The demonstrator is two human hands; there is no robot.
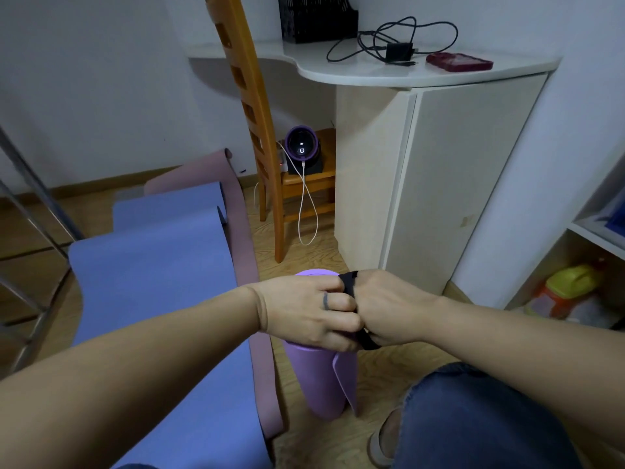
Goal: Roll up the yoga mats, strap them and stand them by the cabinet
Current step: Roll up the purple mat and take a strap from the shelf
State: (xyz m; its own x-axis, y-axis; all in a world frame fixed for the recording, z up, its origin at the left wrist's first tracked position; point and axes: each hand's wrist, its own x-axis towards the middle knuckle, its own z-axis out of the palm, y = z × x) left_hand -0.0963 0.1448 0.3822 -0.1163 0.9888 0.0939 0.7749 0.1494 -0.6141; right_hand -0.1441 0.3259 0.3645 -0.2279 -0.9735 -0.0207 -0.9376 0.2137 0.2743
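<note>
Three yoga mats — one lilac roll (319, 380), one blue mat (152, 282), one pink mat (233, 187). One black strap (349, 282). Two hands — left hand (304, 311), right hand (389, 309). One wooden chair (252, 99), one cabinet (473, 164).

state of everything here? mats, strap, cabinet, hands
purple mat: rolled, edge flap loose
strap: pinched by both hands at the roll
blue mat: unrolled on the pink one
pink mat: unrolled, under the blue one
cabinet: door shut
left hand: grips strap
right hand: grips strap
gadget: lit
</note>
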